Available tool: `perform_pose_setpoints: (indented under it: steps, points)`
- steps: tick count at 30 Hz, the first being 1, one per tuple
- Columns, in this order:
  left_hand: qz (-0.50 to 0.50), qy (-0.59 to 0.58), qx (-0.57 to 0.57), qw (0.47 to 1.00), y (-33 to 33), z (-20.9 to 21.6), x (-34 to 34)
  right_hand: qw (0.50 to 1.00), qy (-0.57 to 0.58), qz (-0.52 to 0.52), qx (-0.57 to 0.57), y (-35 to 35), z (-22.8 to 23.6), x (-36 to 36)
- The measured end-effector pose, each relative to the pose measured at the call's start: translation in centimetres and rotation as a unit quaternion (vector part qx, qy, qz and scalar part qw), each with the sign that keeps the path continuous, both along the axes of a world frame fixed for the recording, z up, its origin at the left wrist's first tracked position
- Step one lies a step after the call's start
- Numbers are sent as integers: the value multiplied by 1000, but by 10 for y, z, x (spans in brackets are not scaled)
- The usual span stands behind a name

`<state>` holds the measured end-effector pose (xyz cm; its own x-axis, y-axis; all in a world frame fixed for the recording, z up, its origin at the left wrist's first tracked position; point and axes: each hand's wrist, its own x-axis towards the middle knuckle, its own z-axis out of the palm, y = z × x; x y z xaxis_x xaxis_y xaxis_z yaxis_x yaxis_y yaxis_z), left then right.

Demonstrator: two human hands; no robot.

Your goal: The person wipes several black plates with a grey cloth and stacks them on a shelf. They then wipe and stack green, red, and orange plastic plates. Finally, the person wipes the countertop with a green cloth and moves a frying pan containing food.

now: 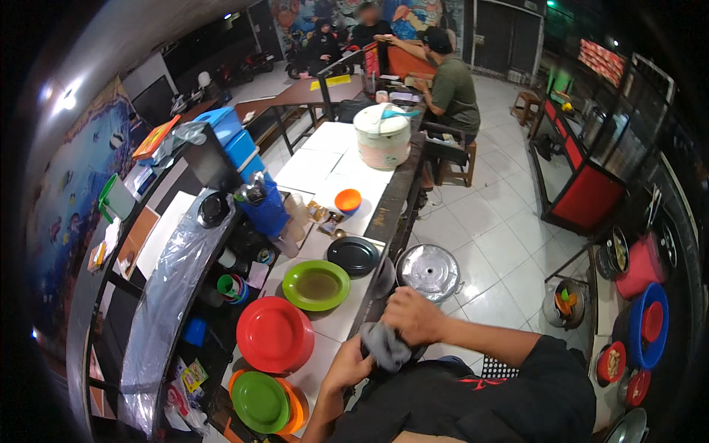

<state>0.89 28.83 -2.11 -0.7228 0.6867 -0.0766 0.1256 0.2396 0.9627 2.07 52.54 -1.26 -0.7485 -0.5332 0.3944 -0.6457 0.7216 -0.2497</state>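
Grey cloth (pixel 386 347) is bunched at the bench (pixel 334 323) edge, pinched by left hand (pixel 350 365) on its left, gripped by right hand (pixel 415 317) above. No clear long axis. Red plates (pixel 273 334) lie left, left hand nearer.

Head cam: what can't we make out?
Head view:
Anything inside the grey cloth: hidden by folds, left hand, right hand.
Contents of the lidded silver pot: covered by its lid.
How many red plates: top one hides the rest.
Metal vessel, lower right: cut by lower edge.
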Motion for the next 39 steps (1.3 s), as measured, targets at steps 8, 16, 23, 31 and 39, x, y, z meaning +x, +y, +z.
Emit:
perform_pose_setpoints:
  steps: [8,16,23,31,39]
  points:
    - [-158,115,-127,973,129,2,104,972,-213,-94,21,88,11,175]
    - [-218,76,21,973,255,-4,237,867,-213,-387,-232,202,-41,412]
    - [-67,-164,226,958,359,0,341,574,-18,-433,-695,222,-56,522]
    - [-70,-141,268,950,451,-20,368,614,108,-507,-596,272,-51,498]
    - [-140,-100,245,954,524,12,325,506,108,-643,-565,338,13,450]
